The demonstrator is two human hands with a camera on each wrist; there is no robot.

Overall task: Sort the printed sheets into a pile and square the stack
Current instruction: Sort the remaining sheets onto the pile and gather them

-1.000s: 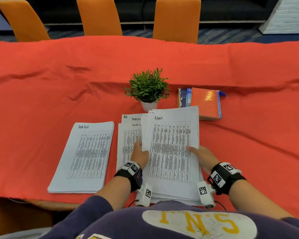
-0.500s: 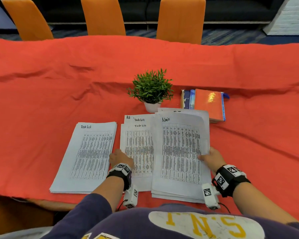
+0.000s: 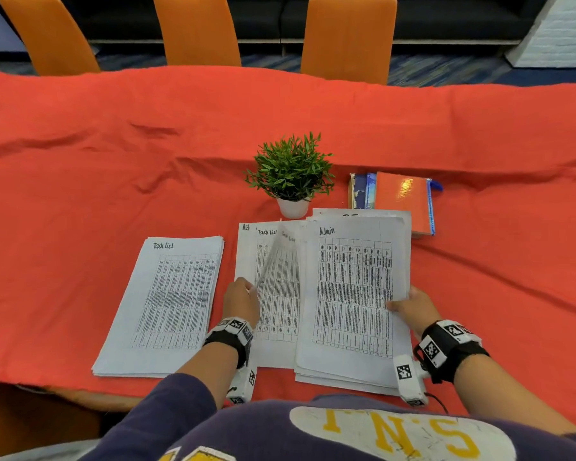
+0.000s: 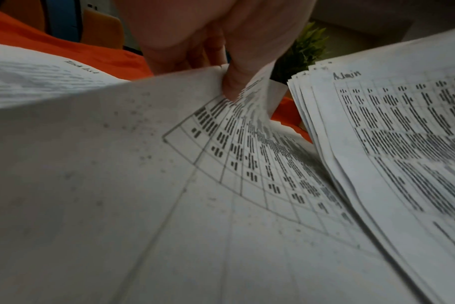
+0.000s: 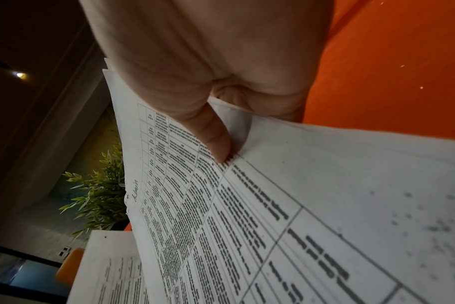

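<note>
The left hand [image 3: 241, 302] pinches the near left edge of a lifted "Task List" sheet [image 3: 276, 261] of the middle pile, and the right hand [image 3: 413, 306] grips the "Admin" stack [image 3: 353, 294] at its right edge, so sorting seems in progress, and next the sheet probably needs carrying left to the squared "Task List" pile [image 3: 167, 304] on the tabletop [image 3: 80, 194].

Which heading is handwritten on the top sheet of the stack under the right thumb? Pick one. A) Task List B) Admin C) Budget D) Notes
B: the top sheet pinched by the right hand reads "Admin" at its head, also visible in the left wrist view; "Task List" heads the separate pile on the left.
</note>
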